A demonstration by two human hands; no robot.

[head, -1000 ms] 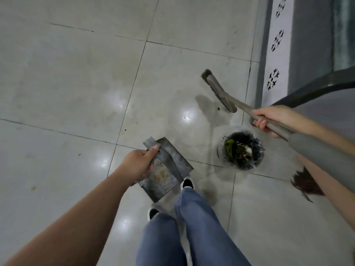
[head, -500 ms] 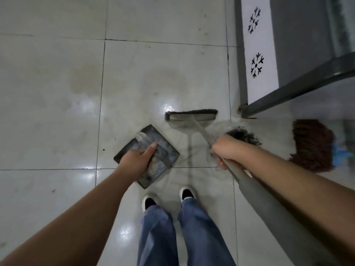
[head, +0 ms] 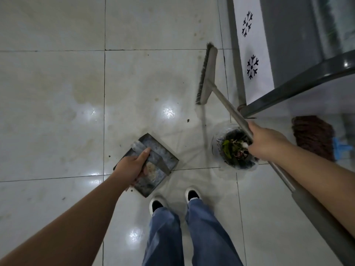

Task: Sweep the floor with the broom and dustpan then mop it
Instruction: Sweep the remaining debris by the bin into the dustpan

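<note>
Grey metal dustpan (head: 153, 166), flat rectangular tray with a strap handle across the top, sits low over the pale glossy tiled floor (head: 57, 93) just ahead of the person's white-toed shoes (head: 156, 205); cannot tell if it touches the tile. Pale dusty debris lies in the tray. Left hand (head: 132, 167) grips the strap handle, fingers wrapped under it, thumb laid along the top. Long-handled grey push broom (head: 207, 73) is to the right; head angled, bristle edge facing left, lying up near the grey metal frame leg (head: 233, 54). Right hand (head: 266, 142) is clenched round the broom's grey shaft partway down, shaft running back past the forearm. Directly under that hand: a round clear-plastic-lined bin (head: 233, 150) holding dark rubbish and green leaves, standing on the floor right of the dustpan, apart from it. Small dark specks dot the tile between dustpan and broom head. Further right, a brown string mop head (head: 313, 137) rests on the floor. Blue jeans (head: 192, 237) at bottom.
</note>
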